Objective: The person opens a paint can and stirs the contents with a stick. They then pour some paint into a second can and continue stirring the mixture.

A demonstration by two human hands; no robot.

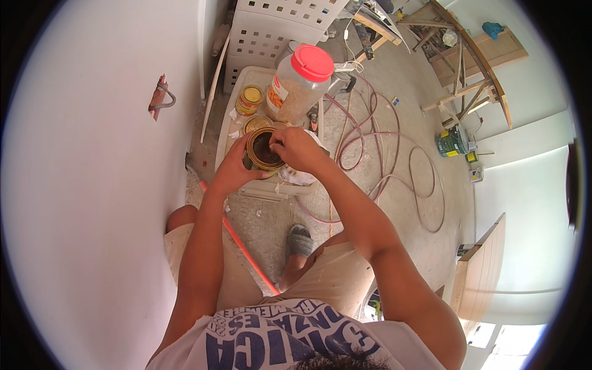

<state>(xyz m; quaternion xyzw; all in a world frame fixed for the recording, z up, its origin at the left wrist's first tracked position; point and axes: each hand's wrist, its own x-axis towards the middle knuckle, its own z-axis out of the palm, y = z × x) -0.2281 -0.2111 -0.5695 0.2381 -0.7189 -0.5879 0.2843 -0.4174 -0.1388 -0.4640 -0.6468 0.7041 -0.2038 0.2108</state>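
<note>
My left hand (pixel 233 171) is wrapped around the side of an open round can (pixel 266 165) with a gold rim and a dark brown inside. My right hand (pixel 297 150) reaches over the can's right rim, its fingers closed together at the opening. Whatever they pinch, if anything, is hidden. Just behind the can lies a round lid (pixel 256 124). A small yellow-topped can (pixel 250 98) stands farther back, beside a large clear jar (pixel 290 98) with a red lid and grainy contents. A white crumpled rag (pixel 298 177) lies below my right wrist.
These stand on a pale plastic box (pixel 262 190). A white perforated panel (pixel 262 43) rises behind it, with a white wall (pixel 111 185) at left. A looping hose (pixel 377 154) covers the floor at right. An orange pole (pixel 243 243) runs between my legs. Wooden trestles (pixel 472 80) stand far right.
</note>
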